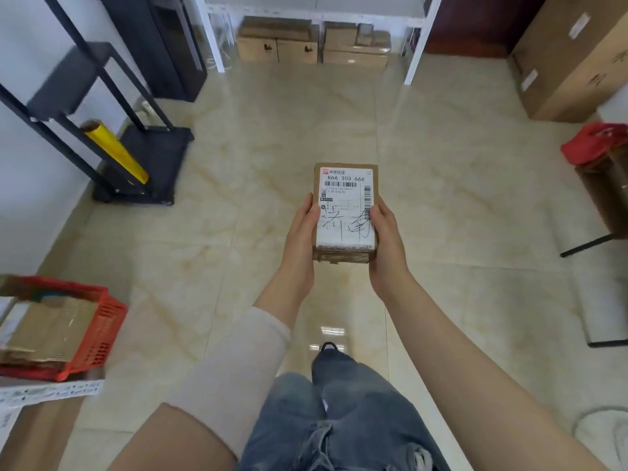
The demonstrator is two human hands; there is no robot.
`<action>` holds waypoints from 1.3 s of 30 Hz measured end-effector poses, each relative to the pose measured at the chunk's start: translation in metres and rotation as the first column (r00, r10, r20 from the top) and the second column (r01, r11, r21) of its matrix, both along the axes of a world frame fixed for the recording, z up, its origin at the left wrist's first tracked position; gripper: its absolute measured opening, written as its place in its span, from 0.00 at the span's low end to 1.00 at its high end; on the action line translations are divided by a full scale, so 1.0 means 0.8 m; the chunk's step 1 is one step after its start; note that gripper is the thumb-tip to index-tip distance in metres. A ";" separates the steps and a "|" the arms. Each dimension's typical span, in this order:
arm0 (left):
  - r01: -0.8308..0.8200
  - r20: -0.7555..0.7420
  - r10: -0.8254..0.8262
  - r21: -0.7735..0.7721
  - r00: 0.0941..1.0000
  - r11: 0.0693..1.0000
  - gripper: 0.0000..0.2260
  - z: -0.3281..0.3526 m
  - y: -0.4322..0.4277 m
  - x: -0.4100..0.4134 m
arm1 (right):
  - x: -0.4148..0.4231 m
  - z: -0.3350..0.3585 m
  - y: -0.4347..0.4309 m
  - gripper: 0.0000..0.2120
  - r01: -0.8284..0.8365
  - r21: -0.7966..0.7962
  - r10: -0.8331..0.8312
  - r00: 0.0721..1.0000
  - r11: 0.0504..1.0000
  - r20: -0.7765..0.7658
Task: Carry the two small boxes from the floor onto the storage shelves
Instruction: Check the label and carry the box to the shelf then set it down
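Observation:
A small cardboard box with a white shipping label on top is held out in front of me above the tiled floor. My left hand grips its left side and my right hand grips its right side. Whether a second box lies beneath it I cannot tell. A white storage shelf stands at the far end of the room, with several brown cartons under its lowest board.
A black rack with a yellow roll stands at the left. A red basket of cardboard sits on a shelf at the near left. Large cartons and a red bag are at the right.

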State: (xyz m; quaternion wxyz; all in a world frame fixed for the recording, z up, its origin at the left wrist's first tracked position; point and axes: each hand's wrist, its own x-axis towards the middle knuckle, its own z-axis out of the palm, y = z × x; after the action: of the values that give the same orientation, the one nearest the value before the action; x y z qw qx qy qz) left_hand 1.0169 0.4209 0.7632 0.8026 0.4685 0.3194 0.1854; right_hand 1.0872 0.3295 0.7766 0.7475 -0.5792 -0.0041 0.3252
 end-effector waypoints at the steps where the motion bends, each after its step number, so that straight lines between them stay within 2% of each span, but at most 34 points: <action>1: -0.011 -0.005 0.011 -0.001 1.000 1.000 0.39 0.002 0.021 0.019 | 0.022 0.004 0.023 0.23 -0.014 -0.001 0.014 1.000 1.000 -0.004; 5: -0.070 -0.013 0.070 -0.017 0.997 0.997 0.38 0.008 0.114 0.085 | 0.097 0.012 0.124 0.23 -0.097 -0.018 0.097 0.995 0.995 0.003; 9: -0.130 -0.019 0.130 -0.017 0.991 0.991 0.29 0.000 0.237 0.151 | 0.163 0.005 0.247 0.23 -0.130 -0.009 0.130 0.992 0.992 0.002; 14: -0.160 -0.027 0.160 -0.015 0.987 0.987 0.33 0.004 0.407 0.223 | 0.238 0.009 0.424 0.23 -0.161 -0.015 0.162 0.987 0.987 0.019; 19: -0.173 0.004 0.173 -0.031 0.985 0.984 0.31 0.021 0.554 0.286 | 0.298 0.033 0.571 0.22 -0.155 -0.035 0.157 0.987 0.987 0.030; 22: -0.134 -0.004 0.134 -0.054 0.991 0.989 0.30 0.030 0.621 0.328 | 0.335 0.042 0.633 0.21 -0.115 -0.036 0.116 0.993 0.993 0.011; 29: -0.102 -0.048 0.100 -0.043 0.994 0.994 0.22 0.018 0.765 0.435 | 0.441 0.028 0.778 0.22 -0.080 -0.062 0.079 0.997 0.995 -0.011; 36: -0.097 -0.072 0.097 0.000 0.993 0.995 0.27 0.012 0.920 0.561 | 0.569 0.007 0.934 0.22 -0.063 -0.042 0.060 0.996 0.997 -0.063; 39: -0.108 -0.069 0.108 0.000 0.992 0.994 0.24 0.017 0.983 0.613 | 0.624 0.012 1.001 0.21 -0.069 -0.031 0.067 0.996 0.997 -0.065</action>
State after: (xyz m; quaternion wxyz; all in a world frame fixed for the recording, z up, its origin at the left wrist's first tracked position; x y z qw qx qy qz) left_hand 1.5074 1.2074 0.7770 0.7808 0.4551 0.3721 0.2116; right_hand 1.5866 1.1301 0.7858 0.7259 -0.5804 0.0054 0.3690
